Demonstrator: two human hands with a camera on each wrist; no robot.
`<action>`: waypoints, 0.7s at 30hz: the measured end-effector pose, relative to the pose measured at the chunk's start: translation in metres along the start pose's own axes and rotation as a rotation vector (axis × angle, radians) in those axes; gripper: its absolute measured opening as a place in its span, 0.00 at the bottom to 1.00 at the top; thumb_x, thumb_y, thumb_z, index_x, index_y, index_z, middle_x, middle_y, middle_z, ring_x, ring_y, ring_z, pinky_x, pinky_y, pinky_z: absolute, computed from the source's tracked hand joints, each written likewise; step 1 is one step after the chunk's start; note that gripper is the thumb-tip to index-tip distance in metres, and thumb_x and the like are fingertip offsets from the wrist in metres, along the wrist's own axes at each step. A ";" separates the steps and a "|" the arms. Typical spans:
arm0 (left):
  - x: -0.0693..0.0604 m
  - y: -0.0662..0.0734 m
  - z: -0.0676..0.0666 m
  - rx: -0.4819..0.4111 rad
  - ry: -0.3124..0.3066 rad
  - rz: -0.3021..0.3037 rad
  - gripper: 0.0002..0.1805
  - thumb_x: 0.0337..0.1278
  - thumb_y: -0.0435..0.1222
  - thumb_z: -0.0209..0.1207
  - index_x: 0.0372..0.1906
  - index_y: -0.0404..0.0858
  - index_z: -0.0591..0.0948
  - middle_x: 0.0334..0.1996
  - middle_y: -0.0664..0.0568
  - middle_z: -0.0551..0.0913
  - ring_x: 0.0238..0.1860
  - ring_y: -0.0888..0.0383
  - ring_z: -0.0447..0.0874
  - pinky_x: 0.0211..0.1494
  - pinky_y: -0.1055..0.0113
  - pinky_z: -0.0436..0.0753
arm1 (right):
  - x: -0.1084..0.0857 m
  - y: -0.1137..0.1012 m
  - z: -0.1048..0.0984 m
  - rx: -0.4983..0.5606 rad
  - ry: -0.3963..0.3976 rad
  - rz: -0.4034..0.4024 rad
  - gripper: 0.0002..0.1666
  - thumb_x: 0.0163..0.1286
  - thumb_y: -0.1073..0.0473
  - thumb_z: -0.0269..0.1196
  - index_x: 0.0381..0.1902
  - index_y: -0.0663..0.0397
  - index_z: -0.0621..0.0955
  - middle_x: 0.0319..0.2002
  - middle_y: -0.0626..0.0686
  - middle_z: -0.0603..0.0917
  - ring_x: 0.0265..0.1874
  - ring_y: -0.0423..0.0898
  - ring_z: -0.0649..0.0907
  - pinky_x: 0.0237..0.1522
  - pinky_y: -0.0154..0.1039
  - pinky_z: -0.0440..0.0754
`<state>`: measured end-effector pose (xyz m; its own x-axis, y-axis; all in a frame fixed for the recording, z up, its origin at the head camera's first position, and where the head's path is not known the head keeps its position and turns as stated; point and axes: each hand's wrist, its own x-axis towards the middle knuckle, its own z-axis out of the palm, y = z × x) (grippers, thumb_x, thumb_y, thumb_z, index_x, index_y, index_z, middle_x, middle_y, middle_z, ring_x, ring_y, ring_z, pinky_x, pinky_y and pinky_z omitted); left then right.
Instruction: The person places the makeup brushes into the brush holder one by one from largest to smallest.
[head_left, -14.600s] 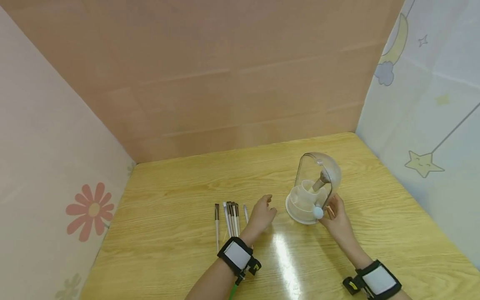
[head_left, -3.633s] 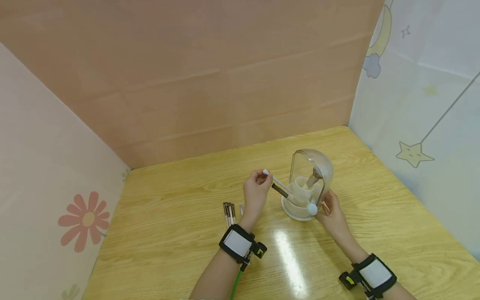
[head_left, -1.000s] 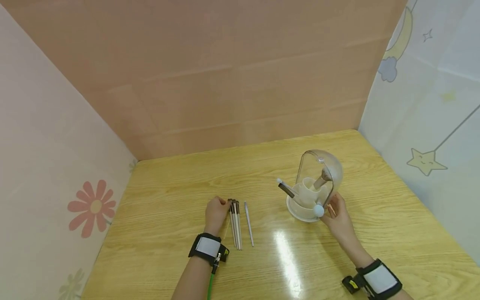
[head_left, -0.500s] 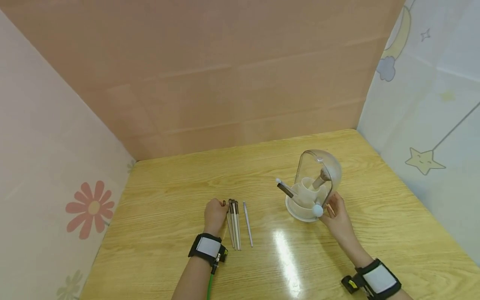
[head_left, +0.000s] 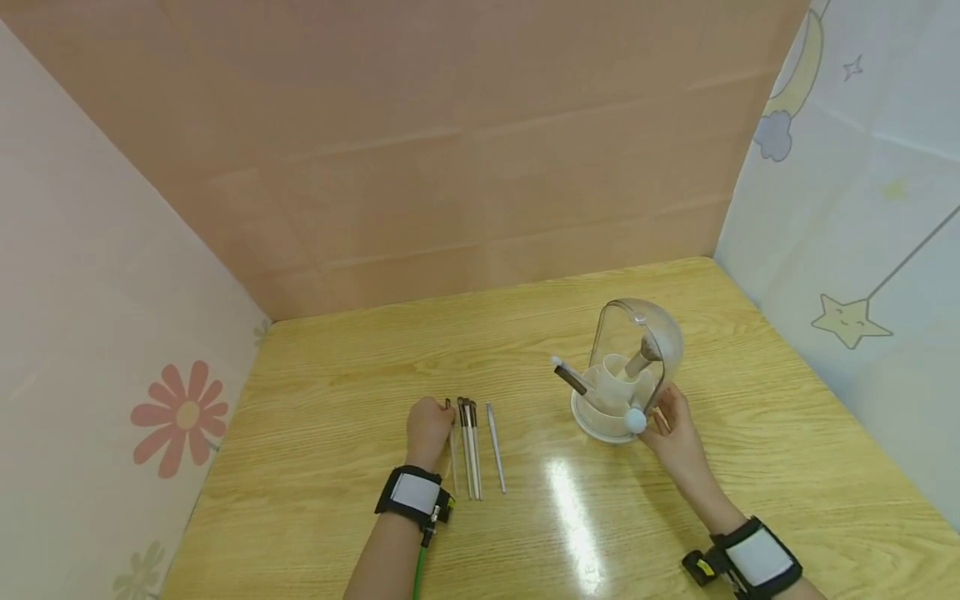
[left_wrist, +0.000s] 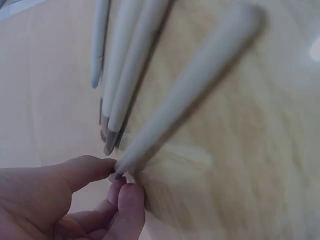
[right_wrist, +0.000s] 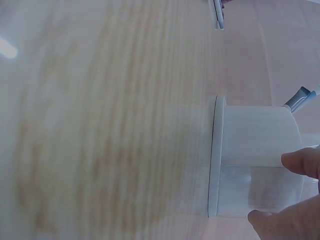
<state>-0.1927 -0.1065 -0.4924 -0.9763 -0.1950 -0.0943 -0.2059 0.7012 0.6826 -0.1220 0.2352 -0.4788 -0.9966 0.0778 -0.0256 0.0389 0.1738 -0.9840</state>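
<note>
My left hand (head_left: pixel 429 429) pinches the dark tip end of a makeup brush (left_wrist: pixel 185 95) between thumb and fingers; its pale handle points towards me over the table. Just right of it lie several similar brushes (head_left: pixel 471 454) in a bundle, then a slim white stick-like tool (head_left: pixel 497 450). With thumb and fingers, my right hand (head_left: pixel 678 437) holds the right side of a white makeup brush holder (right_wrist: pixel 260 135). A thick brush (head_left: pixel 641 360) leans inside it. From its left compartment stick out a dark-tipped brush (head_left: pixel 572 380) and a white-tipped tool (head_left: pixel 557 361).
A clear dome cover (head_left: pixel 667 325) stands swung back over the holder, with a round white knob (head_left: pixel 636 420) at its side. The wooden table (head_left: pixel 360 367) meets a plain back wall and two printed side walls.
Over the longer span, two tools went from the table into the holder's left compartment. In the last second my left hand drew one brush leftwards from the bundle. My right hand stayed at the holder.
</note>
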 end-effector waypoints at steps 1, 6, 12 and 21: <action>0.000 -0.001 -0.001 -0.009 0.002 0.003 0.27 0.55 0.29 0.55 0.05 0.45 0.58 0.07 0.60 0.53 0.11 0.63 0.51 0.15 0.73 0.52 | 0.000 0.000 0.000 -0.002 0.000 0.001 0.51 0.66 0.72 0.57 0.74 0.61 0.37 0.73 0.72 0.44 0.73 0.68 0.45 0.72 0.61 0.43; 0.004 -0.003 -0.009 -0.077 0.000 -0.016 0.23 0.53 0.30 0.55 0.06 0.42 0.65 0.06 0.61 0.55 0.11 0.64 0.52 0.15 0.74 0.52 | -0.001 -0.001 0.000 -0.003 -0.003 0.010 0.52 0.66 0.72 0.57 0.74 0.60 0.37 0.73 0.72 0.44 0.73 0.67 0.44 0.72 0.61 0.43; 0.007 0.007 -0.021 -0.109 0.054 -0.003 0.11 0.58 0.32 0.56 0.27 0.28 0.83 0.16 0.49 0.76 0.17 0.60 0.67 0.20 0.72 0.65 | -0.001 0.000 0.000 -0.007 0.000 0.007 0.52 0.66 0.71 0.58 0.75 0.59 0.38 0.73 0.71 0.45 0.73 0.67 0.46 0.74 0.58 0.44; 0.003 0.050 -0.038 -0.278 0.130 0.110 0.15 0.65 0.36 0.55 0.48 0.28 0.80 0.39 0.37 0.84 0.37 0.47 0.85 0.32 0.65 0.83 | 0.000 0.000 -0.001 -0.002 -0.004 0.008 0.52 0.66 0.72 0.58 0.74 0.61 0.37 0.73 0.72 0.44 0.73 0.68 0.45 0.72 0.61 0.44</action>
<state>-0.2033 -0.0975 -0.4310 -0.9712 -0.2270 0.0727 -0.0555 0.5121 0.8571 -0.1214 0.2363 -0.4786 -0.9966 0.0755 -0.0343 0.0472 0.1754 -0.9834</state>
